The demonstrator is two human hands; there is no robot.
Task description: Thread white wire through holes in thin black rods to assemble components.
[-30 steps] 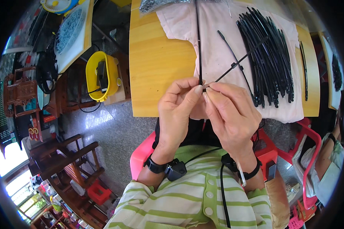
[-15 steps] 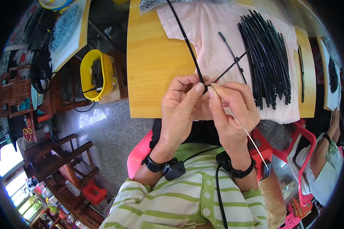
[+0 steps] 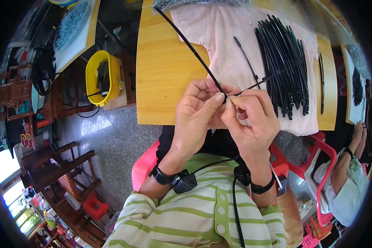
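Note:
My left hand (image 3: 196, 111) pinches a long thin black strip (image 3: 188, 43) between thumb and fingers; it slants up to the far left. Close against it, my right hand (image 3: 254, 120) has thumb and forefinger together on a thin pale needle-like rod (image 3: 274, 172). The rod's tip meets the strip between the fingertips, where fine detail is hidden. Another thin black length (image 3: 252, 86) runs from the hands toward a pile of similar black strips (image 3: 283, 68) on a pink shirt (image 3: 231, 49). A single dark strip (image 3: 246, 56) lies left of the pile.
The shirt covers part of a wooden table (image 3: 161, 82); one more strip (image 3: 322, 82) lies at its right side. Clear plastic (image 3: 206, 5) lies along the far edge. A yellow tub (image 3: 115, 78) stands left. At right, another person's arms (image 3: 347, 165) show beside a pink chair (image 3: 328, 165).
The long strip has tilted farther left. The rod in my right hand has swung steeper, and much of its shaft is now behind the hand and wrist.

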